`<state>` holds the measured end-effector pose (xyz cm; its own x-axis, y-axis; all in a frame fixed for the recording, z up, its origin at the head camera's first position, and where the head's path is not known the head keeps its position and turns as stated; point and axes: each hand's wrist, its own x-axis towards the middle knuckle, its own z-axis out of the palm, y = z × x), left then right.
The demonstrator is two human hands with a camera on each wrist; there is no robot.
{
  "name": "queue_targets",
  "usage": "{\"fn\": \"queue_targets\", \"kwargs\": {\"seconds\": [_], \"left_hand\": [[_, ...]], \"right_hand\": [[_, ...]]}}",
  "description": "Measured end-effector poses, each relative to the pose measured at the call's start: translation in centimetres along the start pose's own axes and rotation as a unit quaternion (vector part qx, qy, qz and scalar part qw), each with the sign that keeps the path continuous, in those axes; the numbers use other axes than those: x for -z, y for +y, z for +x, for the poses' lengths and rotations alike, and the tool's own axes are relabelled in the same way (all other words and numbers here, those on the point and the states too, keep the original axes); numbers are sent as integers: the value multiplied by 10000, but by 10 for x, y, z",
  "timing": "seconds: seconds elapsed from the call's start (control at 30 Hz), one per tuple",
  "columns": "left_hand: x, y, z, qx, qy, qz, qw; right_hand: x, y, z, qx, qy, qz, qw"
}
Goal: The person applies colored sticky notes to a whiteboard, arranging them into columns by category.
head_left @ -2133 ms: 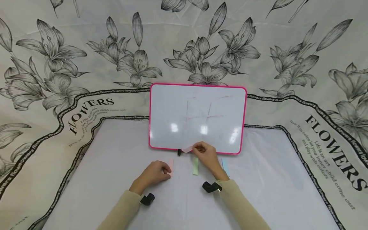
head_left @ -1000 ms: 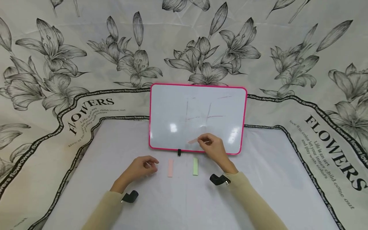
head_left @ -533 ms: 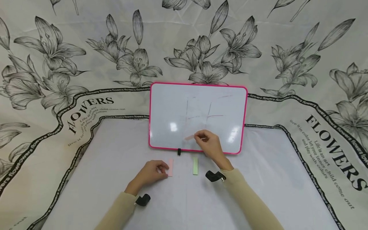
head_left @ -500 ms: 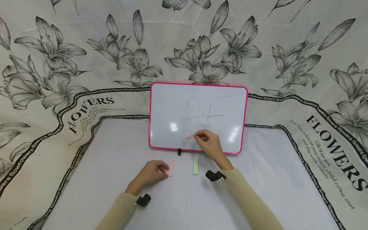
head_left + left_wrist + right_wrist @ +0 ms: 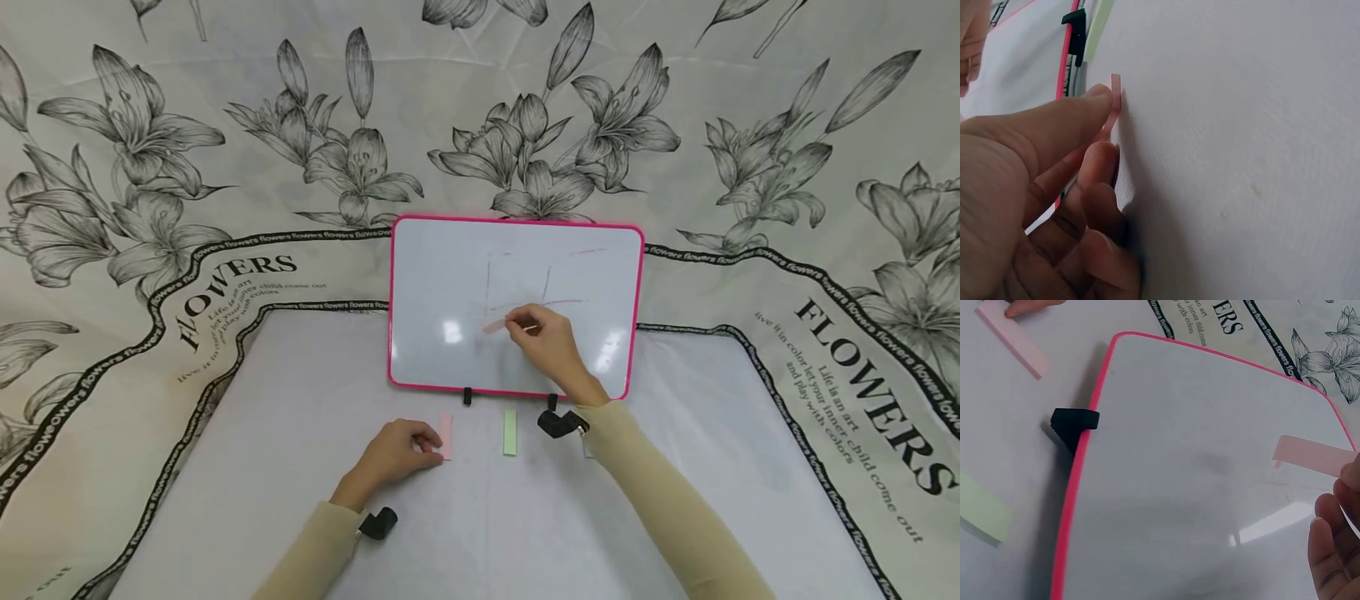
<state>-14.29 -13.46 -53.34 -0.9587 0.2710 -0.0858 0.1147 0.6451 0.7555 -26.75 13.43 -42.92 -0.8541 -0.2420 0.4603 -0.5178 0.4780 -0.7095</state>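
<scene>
In the head view, my right hand (image 5: pixel 546 340) pinches one end of a pink sticky note strip (image 5: pixel 495 326). The strip's loose end points left, over the whiteboard (image 5: pixel 435 283); whether it touches the board I cannot tell. That end curls slightly in the right wrist view, where the strip (image 5: pixel 1313 455) shows larger. Down on the table, my left hand (image 5: pixel 396 450) holds a pink sticky note pad (image 5: pixel 447 437) at its left side, thumb and fingers curled at it. The left wrist view shows my thumb against this pad (image 5: pixel 1115 94), which is partly hidden.
A green sticky note pad (image 5: pixel 510 432) lies right of the pink one. The right sleeve (image 5: pixel 660 492) mostly covers another pad. Black feet (image 5: pixel 468 396) hold the pink-framed whiteboard, marked with faint red lines. Behind hangs flower-printed cloth (image 5: pixel 300 125).
My right hand has carried the pink strip upward over the whiteboard from its lower edge. My left hand drew back from the pink pad, then returned to it.
</scene>
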Motion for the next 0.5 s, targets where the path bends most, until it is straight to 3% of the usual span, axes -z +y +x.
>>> {"fn": "queue_targets", "kwargs": {"seconds": [0.17,0.5], "left_hand": [[-2,2,2,158,138,55,9998],[0,3,3,192,36,105,9998]], "right_hand": [[-2,-10,20,200,-29,30,9998],[-8,-36,62,786,49,-309,9964]]}}
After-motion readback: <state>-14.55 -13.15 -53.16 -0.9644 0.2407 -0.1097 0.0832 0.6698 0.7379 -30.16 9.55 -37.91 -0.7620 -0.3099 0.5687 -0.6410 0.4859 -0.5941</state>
